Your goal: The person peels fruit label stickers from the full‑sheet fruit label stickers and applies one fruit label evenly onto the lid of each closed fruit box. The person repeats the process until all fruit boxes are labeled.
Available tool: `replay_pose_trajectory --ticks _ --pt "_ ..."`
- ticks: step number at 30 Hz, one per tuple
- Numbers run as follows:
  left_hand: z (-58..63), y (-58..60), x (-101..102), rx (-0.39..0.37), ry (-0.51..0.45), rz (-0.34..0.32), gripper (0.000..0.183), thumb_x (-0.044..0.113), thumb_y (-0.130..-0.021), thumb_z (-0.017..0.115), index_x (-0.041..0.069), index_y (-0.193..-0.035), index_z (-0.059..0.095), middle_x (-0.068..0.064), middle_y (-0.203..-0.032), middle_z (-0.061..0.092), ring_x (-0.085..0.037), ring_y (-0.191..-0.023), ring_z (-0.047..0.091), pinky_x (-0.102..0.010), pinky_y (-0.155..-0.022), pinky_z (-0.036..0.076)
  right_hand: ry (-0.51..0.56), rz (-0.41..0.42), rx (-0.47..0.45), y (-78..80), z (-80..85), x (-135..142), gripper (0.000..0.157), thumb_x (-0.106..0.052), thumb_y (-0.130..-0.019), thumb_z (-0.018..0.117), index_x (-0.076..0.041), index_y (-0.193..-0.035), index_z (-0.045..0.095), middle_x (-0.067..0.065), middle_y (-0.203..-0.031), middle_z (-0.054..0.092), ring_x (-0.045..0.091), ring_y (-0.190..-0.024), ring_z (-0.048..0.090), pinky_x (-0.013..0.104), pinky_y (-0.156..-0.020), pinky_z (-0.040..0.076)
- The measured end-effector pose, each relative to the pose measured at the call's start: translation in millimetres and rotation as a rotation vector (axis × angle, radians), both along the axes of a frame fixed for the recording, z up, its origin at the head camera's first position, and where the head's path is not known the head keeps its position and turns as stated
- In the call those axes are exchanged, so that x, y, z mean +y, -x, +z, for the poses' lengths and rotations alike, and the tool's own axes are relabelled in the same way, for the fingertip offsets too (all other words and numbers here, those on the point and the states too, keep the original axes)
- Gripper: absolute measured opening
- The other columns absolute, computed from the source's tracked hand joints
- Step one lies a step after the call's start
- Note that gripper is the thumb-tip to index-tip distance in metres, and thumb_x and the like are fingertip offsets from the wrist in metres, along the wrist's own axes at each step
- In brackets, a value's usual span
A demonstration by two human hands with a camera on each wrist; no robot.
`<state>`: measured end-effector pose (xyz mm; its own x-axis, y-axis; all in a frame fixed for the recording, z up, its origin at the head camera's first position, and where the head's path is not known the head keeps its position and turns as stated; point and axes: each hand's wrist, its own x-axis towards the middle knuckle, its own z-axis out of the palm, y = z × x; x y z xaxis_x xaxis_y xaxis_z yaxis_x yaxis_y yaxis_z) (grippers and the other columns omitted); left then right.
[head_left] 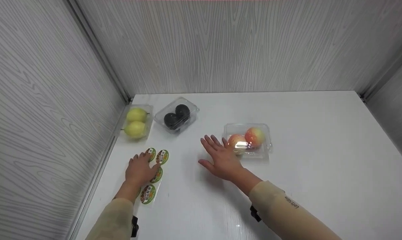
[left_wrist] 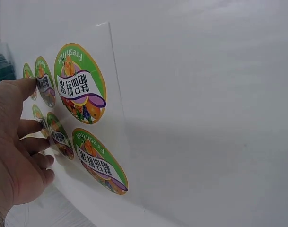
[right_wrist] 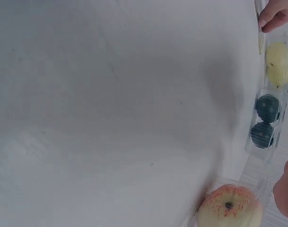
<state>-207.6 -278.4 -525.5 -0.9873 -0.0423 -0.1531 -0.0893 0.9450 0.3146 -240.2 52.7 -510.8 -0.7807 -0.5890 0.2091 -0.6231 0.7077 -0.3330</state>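
Note:
My left hand [head_left: 141,169] rests on a sheet of round stickers [left_wrist: 134,156] at the left of the table. Its thumb and fingertips touch the sheet, which lies flat. Green-edged fruit labels [left_wrist: 81,84] with "Fresh fruit" printing show beside the fingers. Over the middle of the table my right hand [head_left: 223,160] is spread, fingers straight, holding nothing. Just beyond its fingertips sits a clear plastic box [head_left: 236,127] with two red-and-yellow fruits [head_left: 254,137] that look like apples. Whether the fingers touch that box cannot be made out.
At the back left stands a clear box [head_left: 147,108] with two yellow pears [head_left: 135,129]. Beside it, a turned clear box [head_left: 164,111] holds two dark round fruits [head_left: 182,111]. Grey wood-grain panels [head_left: 227,46] wall in the white table [head_left: 314,160].

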Motion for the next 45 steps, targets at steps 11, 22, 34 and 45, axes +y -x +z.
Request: replay_pose_trajectory --ticks 11,22,34,45 --pt "-4.5 17.1 45.3 -0.013 0.051 -0.072 0.074 0.047 -0.105 0.062 -0.004 -0.156 0.047 -0.030 -0.160 0.043 -0.052 -0.152 0.032 -0.059 -0.126 0.018 -0.076 0.047 -0.053 -0.5 -9.8 -21.0 0.074 -0.054 -0.109 0.052 -0.012 -0.167 0.034 0.008 -0.173 0.030 0.028 -0.160 0.025 0.056 -0.127 0.020" --pt "-5.4 23.8 75.9 -0.019 0.051 -0.120 0.074 0.050 -0.104 0.062 0.001 -0.158 0.047 -0.025 -0.163 0.042 -0.045 -0.155 0.031 -0.053 -0.128 0.017 -0.141 0.066 -0.163 3.2 -28.6 -24.7 0.069 -0.045 -0.109 0.056 -0.007 -0.164 0.040 0.012 -0.170 0.037 0.033 -0.158 0.029 0.060 -0.125 0.023" --pt "-4.9 24.2 81.1 -0.024 0.035 -0.128 0.074 0.050 -0.104 0.062 0.001 -0.158 0.047 -0.024 -0.164 0.041 -0.044 -0.156 0.030 -0.052 -0.129 0.016 -0.156 0.086 -0.253 2.4 -35.4 -23.4 0.064 -0.043 -0.111 0.050 -0.012 -0.165 0.040 0.007 -0.172 0.033 0.030 -0.160 0.024 0.057 -0.128 0.015" --pt "-3.3 27.3 81.8 0.018 -0.072 -0.052 0.069 0.041 -0.102 0.068 0.000 -0.154 0.052 -0.023 -0.152 0.056 -0.043 -0.145 0.048 -0.055 -0.125 0.027 -0.182 0.102 -0.175 2.4 -33.7 -32.0 0.054 -0.035 -0.112 0.049 -0.008 -0.159 0.049 0.010 -0.165 0.045 0.034 -0.156 0.033 0.060 -0.125 0.022"
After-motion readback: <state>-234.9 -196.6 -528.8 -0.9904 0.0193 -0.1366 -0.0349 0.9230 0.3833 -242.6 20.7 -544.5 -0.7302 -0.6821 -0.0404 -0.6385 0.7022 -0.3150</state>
